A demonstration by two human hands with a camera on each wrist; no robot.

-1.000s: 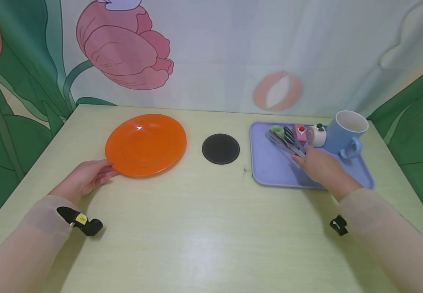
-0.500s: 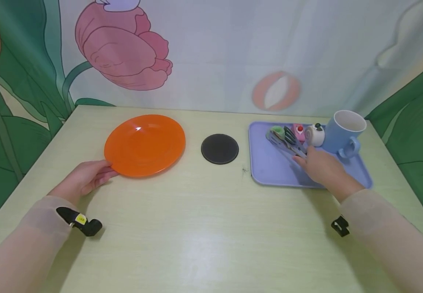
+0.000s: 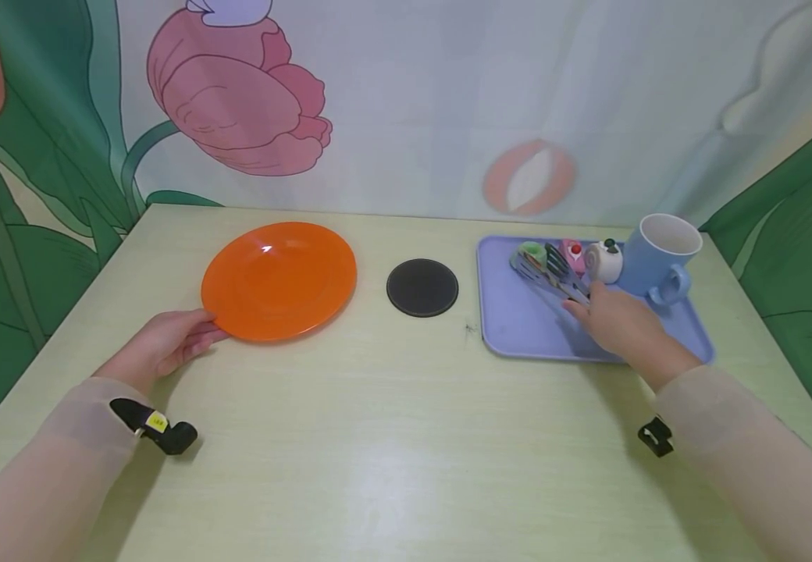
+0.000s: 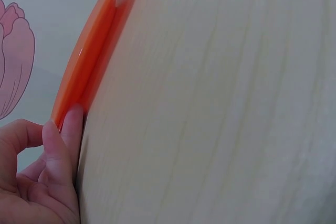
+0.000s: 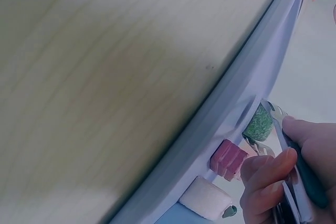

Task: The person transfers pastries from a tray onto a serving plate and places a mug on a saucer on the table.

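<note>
In the head view my left hand pinches the near left rim of an orange plate, thumb on top and fingers under the edge. The left wrist view shows the plate's rim in that grip, close over the table. My right hand holds metal food tongs over a lilac tray. Their spread tips reach a small green cake, one on either side of it in the right wrist view. A pink cake piece and a white roll cake sit beside it.
A light blue mug stands at the tray's right end, its handle facing the near right. Between plate and tray lies a round black coaster. A curtain with printed flowers hangs behind the table.
</note>
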